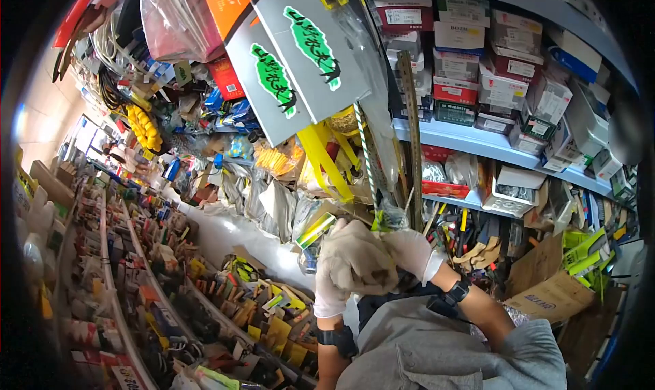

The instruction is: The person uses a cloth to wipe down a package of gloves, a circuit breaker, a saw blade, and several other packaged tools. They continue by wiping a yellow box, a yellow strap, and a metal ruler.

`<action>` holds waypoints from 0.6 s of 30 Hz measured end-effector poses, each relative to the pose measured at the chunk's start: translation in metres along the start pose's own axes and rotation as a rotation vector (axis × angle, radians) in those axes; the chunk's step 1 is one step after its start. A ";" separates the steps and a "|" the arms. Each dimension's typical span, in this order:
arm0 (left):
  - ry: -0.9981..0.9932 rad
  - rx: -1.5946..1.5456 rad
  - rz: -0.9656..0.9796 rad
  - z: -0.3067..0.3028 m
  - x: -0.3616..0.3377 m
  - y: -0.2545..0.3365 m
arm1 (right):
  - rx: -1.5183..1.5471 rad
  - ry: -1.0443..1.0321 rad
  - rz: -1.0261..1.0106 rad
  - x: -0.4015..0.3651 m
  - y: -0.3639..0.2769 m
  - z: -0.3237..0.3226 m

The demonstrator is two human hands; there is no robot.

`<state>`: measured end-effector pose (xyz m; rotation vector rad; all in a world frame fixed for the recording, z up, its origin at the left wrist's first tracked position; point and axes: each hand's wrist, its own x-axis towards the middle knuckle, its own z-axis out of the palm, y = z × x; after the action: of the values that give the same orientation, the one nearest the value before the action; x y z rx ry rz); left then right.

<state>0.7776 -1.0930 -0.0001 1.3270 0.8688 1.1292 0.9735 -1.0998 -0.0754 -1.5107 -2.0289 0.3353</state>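
My left hand point(355, 257), in a pale work glove, is closed, its fingers curled over. Right beside it, and partly behind it, my right hand point(411, 252) is also gloved and curled closed. The two hands meet in front of my waist, and what is between their fingers is hidden. Crinkled clear-and-green plastic wrapping point(390, 217) shows just above the right hand. A yellow, green and white packet point(316, 230) overlaps the left hand's edge in this view.
Grey boxes with green lettering point(297, 62) jut out overhead. Shoeboxes point(457, 66) fill the blue shelf point(471, 141) at right. An open carton point(549, 281) stands below. Crowded shelf rows point(123, 274) run along the left. A striped pole point(365, 151) and a long wooden strip point(411, 137) stand beyond my hands.
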 end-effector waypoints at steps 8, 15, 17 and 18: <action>0.033 -0.619 -0.570 -0.008 0.001 -0.045 | 0.042 -0.155 -0.113 -0.005 0.014 0.014; -0.082 -0.203 -0.456 -0.014 0.007 -0.049 | 0.483 0.005 -0.105 0.018 0.038 0.000; -0.122 -0.102 -0.357 -0.023 0.010 -0.062 | 0.378 0.152 0.034 0.042 0.052 -0.024; -0.112 -0.201 -0.361 -0.025 0.012 -0.066 | 0.392 0.288 0.146 0.055 0.065 -0.029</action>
<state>0.7656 -1.0680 -0.0665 1.0087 0.8483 0.8279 1.0310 -1.0313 -0.0699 -1.3722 -1.5294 0.5090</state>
